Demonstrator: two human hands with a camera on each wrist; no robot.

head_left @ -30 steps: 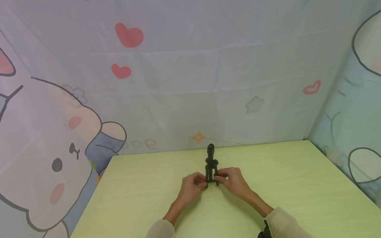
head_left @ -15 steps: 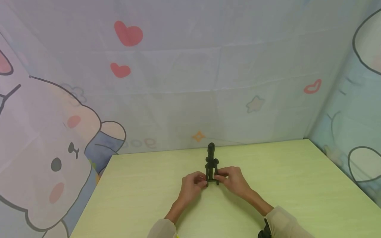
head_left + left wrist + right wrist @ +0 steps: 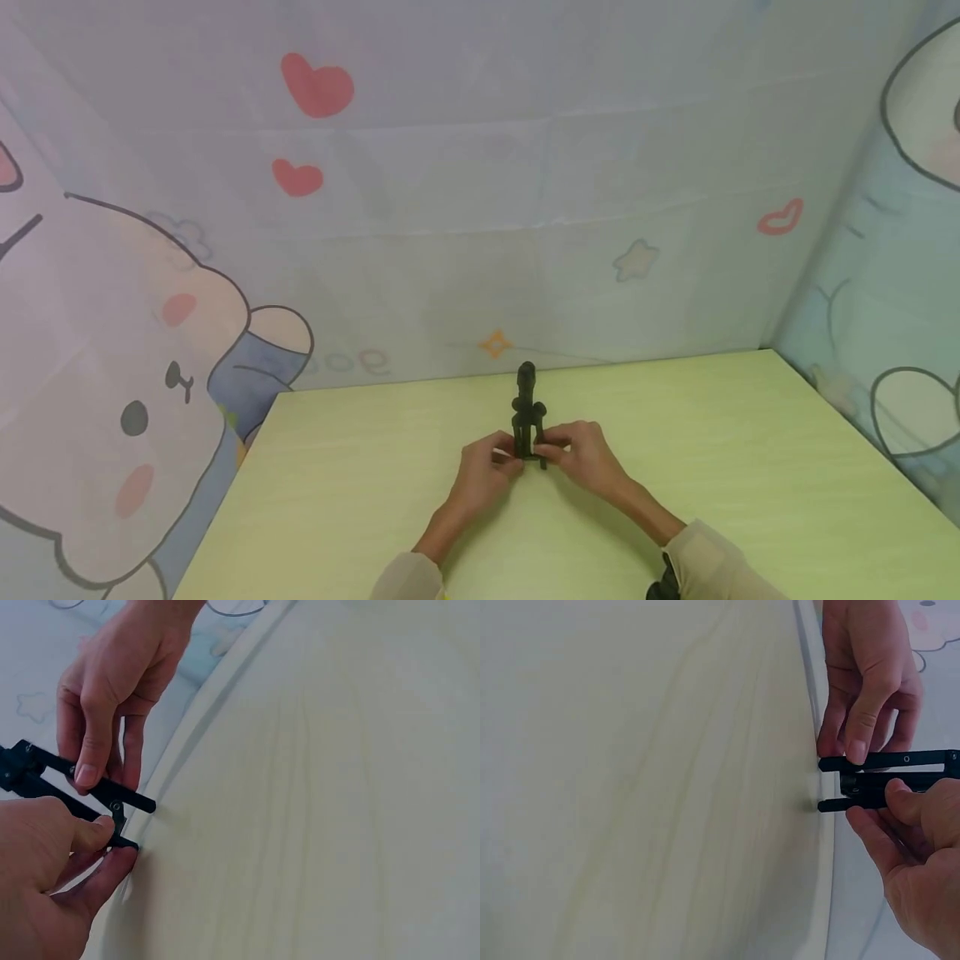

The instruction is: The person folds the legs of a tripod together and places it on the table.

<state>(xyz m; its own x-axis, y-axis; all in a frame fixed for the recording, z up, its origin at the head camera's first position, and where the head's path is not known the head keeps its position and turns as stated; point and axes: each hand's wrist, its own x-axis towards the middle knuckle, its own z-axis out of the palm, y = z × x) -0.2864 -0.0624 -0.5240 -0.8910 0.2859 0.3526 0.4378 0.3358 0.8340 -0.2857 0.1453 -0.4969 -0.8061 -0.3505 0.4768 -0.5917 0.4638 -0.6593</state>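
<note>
A small black tripod [image 3: 526, 398] stands upright on the table, its rounded head at the top and its legs pointing down. My left hand [image 3: 482, 475] pinches the lower end of its left leg between thumb and fingers. Opposite it, my right hand [image 3: 587, 460] pinches the right leg a little higher up. A short brace [image 3: 117, 810] links the legs to the centre column in the left wrist view. Seen from the right wrist, the tripod's legs [image 3: 889, 760] lie slightly apart, and the fingers hide parts of them.
The pale yellow-green table [image 3: 360, 467] extends around both hands. Behind it hangs a printed cloth [image 3: 450, 208] with hearts and cartoon animals, meeting the table's back edge just beyond the tripod. Another cloth panel [image 3: 885, 317] borders the right side.
The head view has shifted slightly. My left fingertips now cover the foot of the left leg, which showed before. The right hand keeps its hold, and the tripod stays upright.
</note>
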